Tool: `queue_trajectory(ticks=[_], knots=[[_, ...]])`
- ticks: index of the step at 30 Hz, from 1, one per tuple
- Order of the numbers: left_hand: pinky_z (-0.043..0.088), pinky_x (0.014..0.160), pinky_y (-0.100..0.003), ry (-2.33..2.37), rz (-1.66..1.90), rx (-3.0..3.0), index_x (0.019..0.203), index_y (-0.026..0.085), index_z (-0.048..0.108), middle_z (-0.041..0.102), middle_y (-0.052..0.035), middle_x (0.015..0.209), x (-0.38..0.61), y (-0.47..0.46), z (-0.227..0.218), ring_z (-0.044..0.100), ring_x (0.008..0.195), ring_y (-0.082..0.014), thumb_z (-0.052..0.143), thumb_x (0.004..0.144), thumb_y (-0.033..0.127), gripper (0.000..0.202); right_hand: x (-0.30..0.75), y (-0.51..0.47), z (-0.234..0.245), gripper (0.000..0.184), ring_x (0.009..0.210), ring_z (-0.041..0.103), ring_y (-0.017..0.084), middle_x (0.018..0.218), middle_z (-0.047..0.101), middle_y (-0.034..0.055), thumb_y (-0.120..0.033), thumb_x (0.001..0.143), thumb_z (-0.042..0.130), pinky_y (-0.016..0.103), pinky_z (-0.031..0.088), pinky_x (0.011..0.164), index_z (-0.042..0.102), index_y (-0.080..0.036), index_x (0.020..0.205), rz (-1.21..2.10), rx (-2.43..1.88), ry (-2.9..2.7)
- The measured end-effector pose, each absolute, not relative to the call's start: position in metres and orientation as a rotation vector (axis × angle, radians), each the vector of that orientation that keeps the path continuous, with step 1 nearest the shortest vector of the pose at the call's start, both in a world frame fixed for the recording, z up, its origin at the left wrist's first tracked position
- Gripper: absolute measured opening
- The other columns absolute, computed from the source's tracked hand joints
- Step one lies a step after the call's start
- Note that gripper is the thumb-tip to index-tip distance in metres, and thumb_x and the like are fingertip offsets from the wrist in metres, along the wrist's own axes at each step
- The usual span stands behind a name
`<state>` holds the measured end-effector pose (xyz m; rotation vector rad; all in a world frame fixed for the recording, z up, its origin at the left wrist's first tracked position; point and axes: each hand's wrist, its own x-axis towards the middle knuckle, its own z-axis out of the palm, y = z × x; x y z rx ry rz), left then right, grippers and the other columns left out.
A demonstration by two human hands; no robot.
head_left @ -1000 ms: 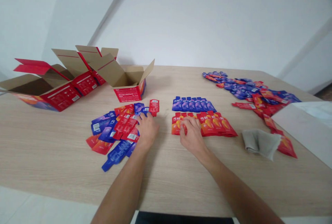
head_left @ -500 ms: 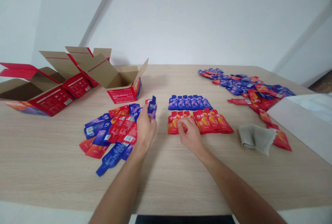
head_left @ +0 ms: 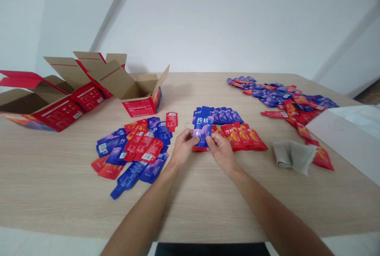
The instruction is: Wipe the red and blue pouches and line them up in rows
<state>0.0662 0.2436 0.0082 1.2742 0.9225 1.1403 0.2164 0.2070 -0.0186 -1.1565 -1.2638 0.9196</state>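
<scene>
Between my two hands a blue spouted pouch (head_left: 203,124) is held upright, its printed front towards me. My left hand (head_left: 184,145) pinches its lower left corner, and my right hand (head_left: 221,150) pinches the lower right. Behind it lies an overlapping row of blue pouches (head_left: 227,116). Closer to me, a row of red pouches (head_left: 243,136) is partly covered by the held pouch and my fingers. To the left of my left hand spreads a loose pile of red and blue pouches (head_left: 139,147). A single red pouch (head_left: 171,120) lies at that pile's upper right.
Open cardboard boxes (head_left: 139,107) with raised flaps stand at the back left. A long heap of mixed pouches (head_left: 276,94) stretches along the right side. A folded grey cloth (head_left: 292,156) lies near a white box-like object (head_left: 347,139) on the wooden table (head_left: 196,208).
My left hand has brought the blue pouch from the left pile to the middle, turning it front side up. My right hand has come off the red row and now grips it too.
</scene>
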Motion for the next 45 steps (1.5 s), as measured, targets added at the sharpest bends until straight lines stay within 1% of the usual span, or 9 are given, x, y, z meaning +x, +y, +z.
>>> queue_trajectory(ticks=[3, 6, 12, 20, 29, 32, 37, 41, 45], knots=[[0.038, 0.06, -0.024, 0.951, 0.951, 1.434, 0.072, 0.015, 0.064, 0.058, 0.0015, 0.064, 0.065, 0.245, 0.005, 0.05, 0.061, -0.0118, 0.065, 0.08, 0.038, 0.025, 0.22, 0.208, -0.016, 0.034, 0.058, 0.047, 0.012, 0.065, 0.052, -0.0042, -0.053, 0.093, 0.057, 0.024, 0.036, 0.053, 0.057, -0.021, 0.08, 0.832, -1.186, -1.247], [0.033, 0.056, -0.024, 0.95, 0.989, 1.487, 0.071, 0.015, 0.06, 0.053, 0.003, 0.06, 0.067, 0.244, 0.0, 0.044, 0.057, -0.0105, 0.062, 0.084, 0.044, 0.032, 0.22, 0.208, -0.014, 0.035, 0.059, 0.05, 0.013, 0.067, 0.058, -0.0026, -0.054, 0.092, 0.058, 0.024, 0.037, 0.054, 0.059, -0.02, 0.081, 0.861, -1.196, -1.267], [0.039, 0.061, -0.024, 0.918, 1.053, 1.446, 0.077, 0.015, 0.062, 0.061, 0.0004, 0.07, 0.07, 0.241, -0.002, 0.05, 0.062, -0.0117, 0.063, 0.085, 0.046, 0.031, 0.217, 0.206, -0.014, 0.039, 0.06, 0.055, 0.014, 0.069, 0.066, 0.002, -0.056, 0.09, 0.061, 0.026, 0.039, 0.056, 0.062, -0.019, 0.078, 0.986, -1.191, -1.266], [0.04, 0.059, -0.024, 0.779, 0.985, 1.309, 0.071, 0.013, 0.063, 0.061, -0.0009, 0.064, 0.068, 0.241, 0.002, 0.052, 0.058, -0.0112, 0.076, 0.075, 0.046, 0.035, 0.218, 0.201, -0.009, 0.032, 0.066, 0.057, 0.014, 0.071, 0.064, 0.0003, -0.05, 0.089, 0.065, 0.027, 0.043, 0.063, 0.063, -0.019, 0.079, 1.107, -1.033, -1.272], [0.038, 0.058, -0.025, 0.885, 0.774, 1.385, 0.065, 0.012, 0.067, 0.062, -0.0019, 0.061, 0.065, 0.238, 0.009, 0.052, 0.057, -0.0126, 0.075, 0.07, 0.037, 0.027, 0.221, 0.204, -0.009, 0.031, 0.066, 0.049, 0.013, 0.071, 0.055, -0.0033, -0.049, 0.091, 0.064, 0.025, 0.038, 0.06, 0.06, -0.021, 0.079, 0.975, -1.053, -1.137], [0.039, 0.062, -0.024, 0.87, 0.922, 1.308, 0.075, 0.014, 0.067, 0.061, 0.0009, 0.069, 0.065, 0.239, 0.012, 0.052, 0.063, -0.0117, 0.072, 0.076, 0.04, 0.026, 0.219, 0.205, -0.014, 0.034, 0.063, 0.046, 0.012, 0.068, 0.054, -0.0038, -0.05, 0.09, 0.065, 0.026, 0.036, 0.06, 0.058, -0.02, 0.074, 1.034, -1.036, -1.156], [0.035, 0.059, -0.022, 1.01, 1.327, 1.338, 0.068, 0.017, 0.057, 0.049, 0.0046, 0.063, 0.066, 0.243, 0.008, 0.042, 0.061, -0.0094, 0.065, 0.084, 0.042, 0.031, 0.215, 0.206, -0.02, 0.041, 0.057, 0.038, 0.011, 0.06, 0.048, -0.0046, -0.052, 0.086, 0.068, 0.027, 0.028, 0.055, 0.054, -0.02, 0.065, 1.062, -1.093, -1.206], [0.036, 0.059, -0.022, 1.05, 1.357, 1.245, 0.064, 0.017, 0.055, 0.048, 0.0047, 0.062, 0.065, 0.245, 0.004, 0.043, 0.06, -0.0095, 0.064, 0.082, 0.037, 0.029, 0.214, 0.205, -0.02, 0.041, 0.056, 0.036, 0.011, 0.058, 0.046, -0.005, -0.053, 0.086, 0.068, 0.027, 0.026, 0.054, 0.055, -0.02, 0.066, 1.05, -1.117, -1.224], [0.04, 0.057, -0.023, 1.045, 1.207, 1.143, 0.068, 0.018, 0.058, 0.053, 0.004, 0.065, 0.064, 0.247, 0.004, 0.048, 0.059, -0.0105, 0.064, 0.078, 0.037, 0.023, 0.214, 0.205, -0.019, 0.039, 0.06, 0.046, 0.013, 0.065, 0.055, -0.0026, -0.054, 0.09, 0.062, 0.026, 0.034, 0.056, 0.061, -0.019, 0.073, 0.98, -1.171, -1.242]])
